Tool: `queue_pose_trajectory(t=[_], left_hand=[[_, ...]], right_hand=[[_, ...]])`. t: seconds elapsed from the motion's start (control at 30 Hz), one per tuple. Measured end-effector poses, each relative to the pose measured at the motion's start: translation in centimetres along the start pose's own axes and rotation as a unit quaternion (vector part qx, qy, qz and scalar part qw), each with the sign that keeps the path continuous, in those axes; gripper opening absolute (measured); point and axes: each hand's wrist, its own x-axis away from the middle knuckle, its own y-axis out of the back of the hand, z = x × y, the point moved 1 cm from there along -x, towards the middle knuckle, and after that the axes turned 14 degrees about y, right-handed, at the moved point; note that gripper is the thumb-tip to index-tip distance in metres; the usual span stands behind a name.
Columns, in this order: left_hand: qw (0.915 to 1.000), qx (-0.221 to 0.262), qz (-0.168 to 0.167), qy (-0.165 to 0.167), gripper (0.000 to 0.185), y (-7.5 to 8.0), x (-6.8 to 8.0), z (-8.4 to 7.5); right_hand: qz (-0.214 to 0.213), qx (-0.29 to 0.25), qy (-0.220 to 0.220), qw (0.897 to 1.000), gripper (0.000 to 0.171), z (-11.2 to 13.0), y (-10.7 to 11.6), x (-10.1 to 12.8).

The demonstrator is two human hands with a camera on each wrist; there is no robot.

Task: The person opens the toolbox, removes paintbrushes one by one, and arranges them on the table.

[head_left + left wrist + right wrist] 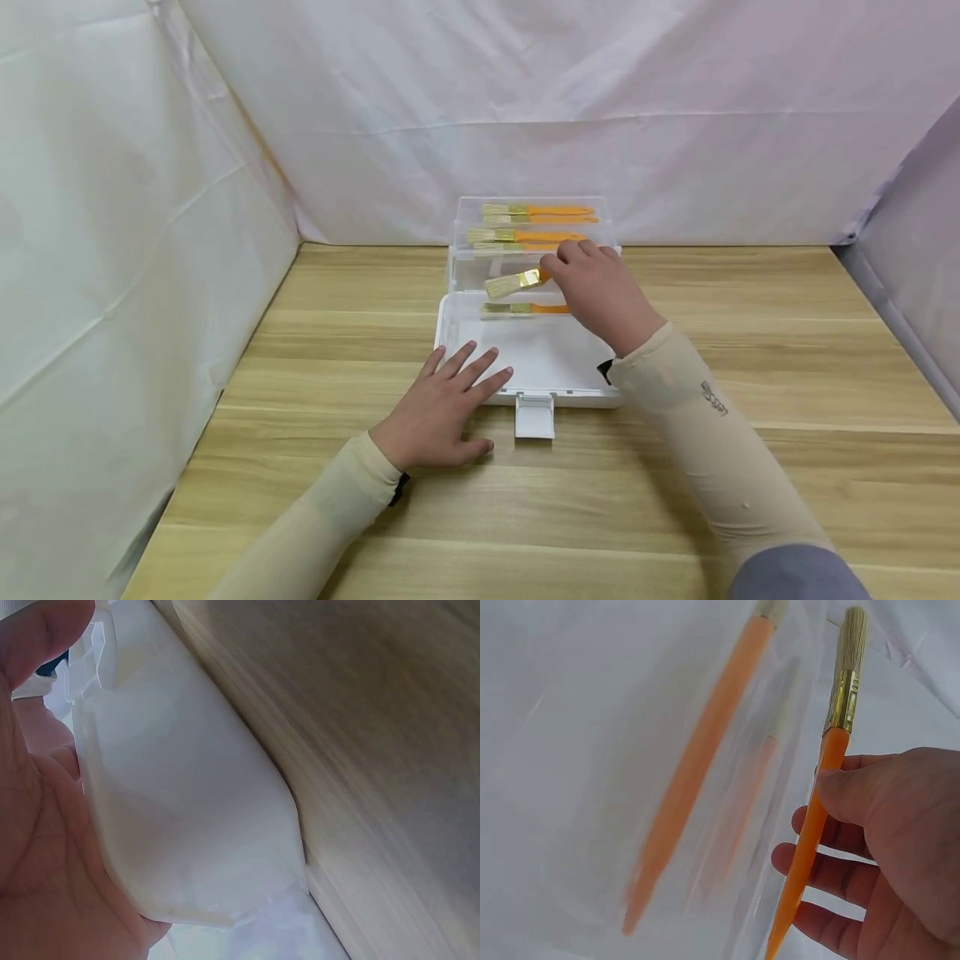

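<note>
My right hand (600, 287) pinches a paintbrush (829, 765) by its orange handle, with a brass-coloured ferrule and pale bristles. In the head view the bristles point left, above the rear of a white plastic box (525, 358). Another orange-handled paintbrush (517, 308) lies at the back of the box, partly behind the right hand. My left hand (442, 412) rests with spread fingers on the box's front left edge; its palm is beside the white side wall (187, 787) in the left wrist view.
The raised clear lid (468, 271) stands behind the box. Several orange-handled brushes (540, 237) show in or through it; some may be reflections. A white latch (535, 418) hangs open in front. White cloth (525, 125) walls border the wooden table (360, 333).
</note>
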Motion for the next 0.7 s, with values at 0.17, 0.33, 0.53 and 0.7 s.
queue_pose_trajectory(t=[0.17,0.33,0.53,0.7], left_hand=[[1.0000,-0.002,0.001,0.001,0.087,-0.1,0.0,0.0],[1.0000,-0.003,-0.001,0.002,0.087,-0.1,0.1,0.0],[1.0000,0.001,-0.006,-0.002,0.087,-0.1,0.1,0.0],[0.9999,0.002,-0.009,-0.003,0.087,-0.1,0.1,0.0]], right_hand=[[-0.013,-0.003,-0.005,1.000,0.023,0.1,0.3,0.4],[-0.037,-0.008,-0.012,0.999,0.022,0.1,0.7,0.8],[-0.056,-0.010,-0.017,0.998,0.021,-0.1,1.3,1.4],[-0.065,-0.020,-0.028,0.997,0.021,-0.4,2.0,2.0]])
